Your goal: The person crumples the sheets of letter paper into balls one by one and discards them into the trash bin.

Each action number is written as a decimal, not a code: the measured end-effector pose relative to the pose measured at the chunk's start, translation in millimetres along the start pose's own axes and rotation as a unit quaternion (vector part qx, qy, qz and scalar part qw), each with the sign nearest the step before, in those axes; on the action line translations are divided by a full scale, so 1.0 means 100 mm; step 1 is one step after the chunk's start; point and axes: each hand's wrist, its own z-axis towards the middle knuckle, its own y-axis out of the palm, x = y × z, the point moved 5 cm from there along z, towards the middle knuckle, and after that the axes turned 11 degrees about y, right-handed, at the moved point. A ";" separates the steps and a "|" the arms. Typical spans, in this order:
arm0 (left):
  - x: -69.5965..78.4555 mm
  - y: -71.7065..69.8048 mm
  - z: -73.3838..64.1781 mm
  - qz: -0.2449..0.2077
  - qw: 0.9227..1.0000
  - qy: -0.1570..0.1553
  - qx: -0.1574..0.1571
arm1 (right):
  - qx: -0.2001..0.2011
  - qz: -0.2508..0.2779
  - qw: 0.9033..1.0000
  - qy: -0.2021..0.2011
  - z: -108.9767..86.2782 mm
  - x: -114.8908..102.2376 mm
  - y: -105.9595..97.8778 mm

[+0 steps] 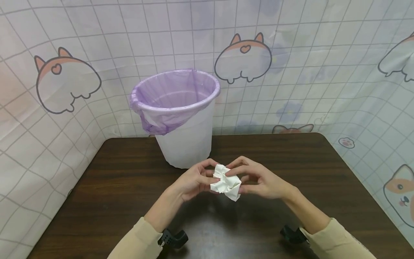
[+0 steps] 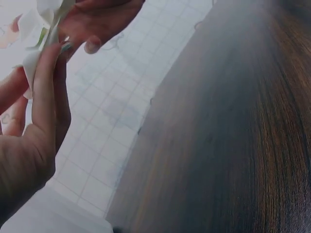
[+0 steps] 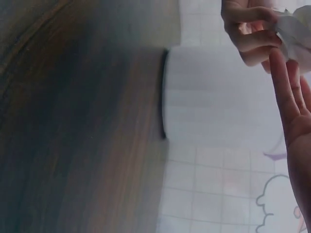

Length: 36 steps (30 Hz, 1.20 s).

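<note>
A crumpled piece of white paper (image 1: 228, 185) is held in the air over the table, between both hands. My left hand (image 1: 194, 178) pinches its left side between thumb and fingers. From the other side my right hand (image 1: 260, 178) grips the paper with bent fingers and thumb. A small green mark shows on the paper (image 2: 34, 24) in the left wrist view, where the left hand (image 2: 31, 150) has its fingers against the folds. The right wrist view has the paper (image 3: 294, 34) at the upper right, partly cut off by the frame.
Behind the hands, a white bin (image 1: 187, 140) lined with a purple bag (image 1: 161, 124) stands at the back of the dark wooden table (image 1: 275, 151). A gridded curtain (image 1: 310, 72) with cartoon animals surrounds the table. Black bands (image 1: 174, 239) are on both wrists.
</note>
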 end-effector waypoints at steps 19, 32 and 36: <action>-0.02 -0.01 0.05 0.135 0.977 0.086 0.143 | 0.201 0.044 0.976 0.066 0.06 0.39 0.16; 0.11 0.13 0.00 0.166 0.970 0.151 0.088 | 0.271 0.078 0.958 0.054 0.11 0.35 0.02; 0.06 0.14 -0.01 0.222 0.952 0.185 0.100 | 0.293 0.100 0.948 0.065 0.15 0.34 0.05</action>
